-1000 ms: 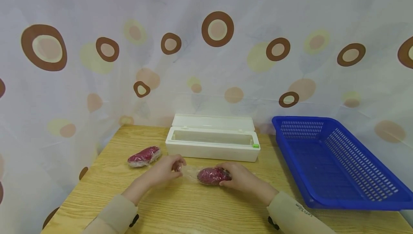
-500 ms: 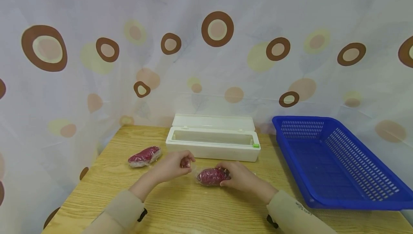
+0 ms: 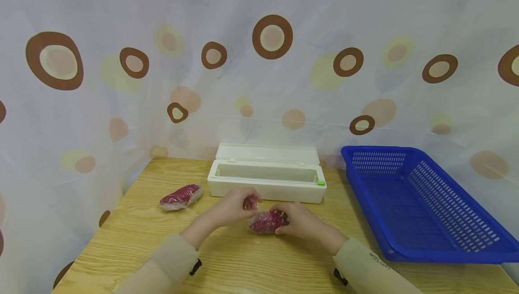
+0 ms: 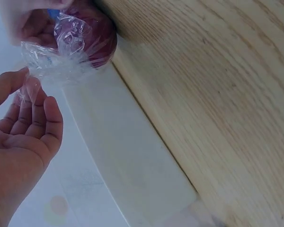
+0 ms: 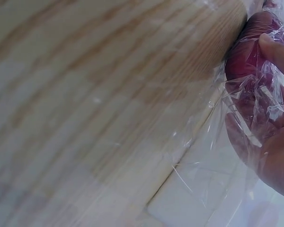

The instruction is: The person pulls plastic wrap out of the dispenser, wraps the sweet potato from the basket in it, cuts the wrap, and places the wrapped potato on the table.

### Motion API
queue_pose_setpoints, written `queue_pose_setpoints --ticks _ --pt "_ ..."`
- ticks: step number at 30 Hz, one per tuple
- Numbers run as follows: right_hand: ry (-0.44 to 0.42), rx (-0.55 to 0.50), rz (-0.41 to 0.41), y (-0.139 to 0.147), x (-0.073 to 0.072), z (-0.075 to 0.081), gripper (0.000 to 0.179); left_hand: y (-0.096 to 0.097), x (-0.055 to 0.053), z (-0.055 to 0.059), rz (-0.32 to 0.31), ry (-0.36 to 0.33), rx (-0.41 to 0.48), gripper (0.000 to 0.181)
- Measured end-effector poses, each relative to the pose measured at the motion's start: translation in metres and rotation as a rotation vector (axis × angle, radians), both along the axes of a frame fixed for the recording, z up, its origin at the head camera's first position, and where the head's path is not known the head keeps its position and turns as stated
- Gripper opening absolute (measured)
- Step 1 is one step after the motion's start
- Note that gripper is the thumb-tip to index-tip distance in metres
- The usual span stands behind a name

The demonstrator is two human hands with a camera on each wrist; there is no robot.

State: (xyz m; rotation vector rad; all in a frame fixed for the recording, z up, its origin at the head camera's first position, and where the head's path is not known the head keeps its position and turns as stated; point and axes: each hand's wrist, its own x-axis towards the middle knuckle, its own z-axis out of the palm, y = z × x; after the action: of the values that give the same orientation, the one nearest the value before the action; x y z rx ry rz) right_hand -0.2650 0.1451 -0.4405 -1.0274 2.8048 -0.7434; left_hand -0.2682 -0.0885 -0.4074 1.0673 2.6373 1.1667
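Note:
A red-purple sweet potato point(image 3: 264, 223) lies on the wooden table, partly wrapped in clear cling film point(image 4: 61, 66). My right hand point(image 3: 303, 224) grips its right end, thumb on the near side. In the right wrist view a loose sheet of film trails from that end, over my palm. My left hand point(image 3: 237, 206) is just to the left and slightly above; its thumb and forefinger pinch the film's other loose end, as the left wrist view shows. Another film-wrapped sweet potato point(image 3: 181, 196) rests farther left, apart from both hands.
Behind the hands stands a white cling film dispenser point(image 3: 267, 190) with its lid raised and a green slider at the right. A blue plastic basket point(image 3: 366, 215) sits to the right. A patterned curtain point(image 3: 308, 105) hangs along the back and left.
My left hand has moved right, carrying the film's loose end over toward the sweet potato. The right hand keeps its grip in the same place.

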Motion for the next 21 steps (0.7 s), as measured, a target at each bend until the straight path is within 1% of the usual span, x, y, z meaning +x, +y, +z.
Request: queue_pose_setpoints --ticks 7,11,15,18,21 --pt "-0.007 -0.022 0.019 0.001 -0.001 0.000 0.044 0.012 -0.003 -0.010 -0.007 -0.019 0.033 0.024" --pt "-0.005 -0.019 0.015 0.001 -0.001 -0.001 0.045 0.017 -0.005 -0.016 0.009 -0.035 0.041 0.024" --pt "-0.004 -0.014 0.006 0.000 0.000 -0.001 0.047 0.020 -0.007 -0.022 0.010 -0.051 0.042 0.022" --pt "0.000 -0.012 0.004 0.000 0.000 -0.001 0.046 0.020 -0.008 -0.025 0.004 -0.058 0.048 0.021" --pt "0.005 -0.005 0.001 0.000 0.000 -0.001 0.047 0.019 -0.008 -0.026 -0.006 -0.081 0.056 0.023"
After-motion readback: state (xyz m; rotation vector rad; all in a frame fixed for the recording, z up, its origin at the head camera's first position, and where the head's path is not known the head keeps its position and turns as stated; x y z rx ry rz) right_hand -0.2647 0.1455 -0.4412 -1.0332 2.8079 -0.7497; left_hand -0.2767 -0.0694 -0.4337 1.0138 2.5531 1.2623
